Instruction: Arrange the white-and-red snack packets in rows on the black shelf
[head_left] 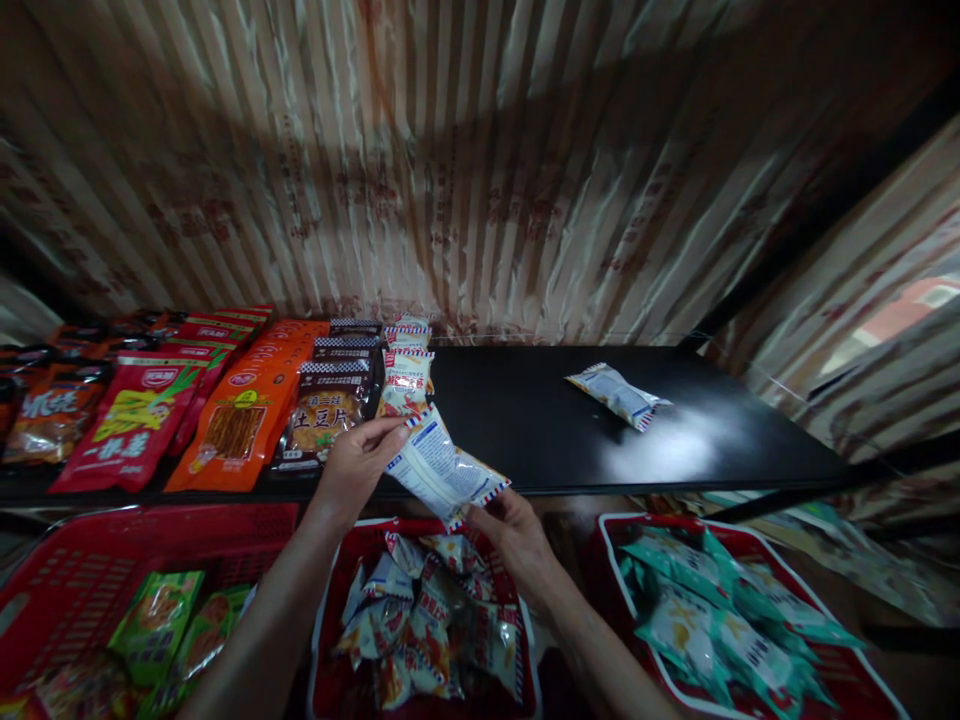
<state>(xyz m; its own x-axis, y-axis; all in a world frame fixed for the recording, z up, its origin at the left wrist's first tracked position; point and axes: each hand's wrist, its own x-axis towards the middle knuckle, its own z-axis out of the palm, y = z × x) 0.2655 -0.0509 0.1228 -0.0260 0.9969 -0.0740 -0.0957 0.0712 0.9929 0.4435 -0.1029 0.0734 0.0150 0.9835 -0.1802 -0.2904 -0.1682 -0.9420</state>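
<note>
Packet [439,465]: white, printed, pillow-shaped plastic with striped ends, held between your hands at the front edge of the flat black shelf [510,420], above a red plastic basket with a white rim [321,625].
Left hand [354,470]: your fingers pinch its upper left corner.
Right hand [519,540]: your fingers grip its lower right end.
Handling: likely light, crinkly, slightly slippery, with breakable contents; you'd best hold the flat end seals, sparing the middle.

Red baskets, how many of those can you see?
3. The left basket has green packets, the middle basket white packets, the right basket teal packets. Others may be hidden or out of view.
</note>
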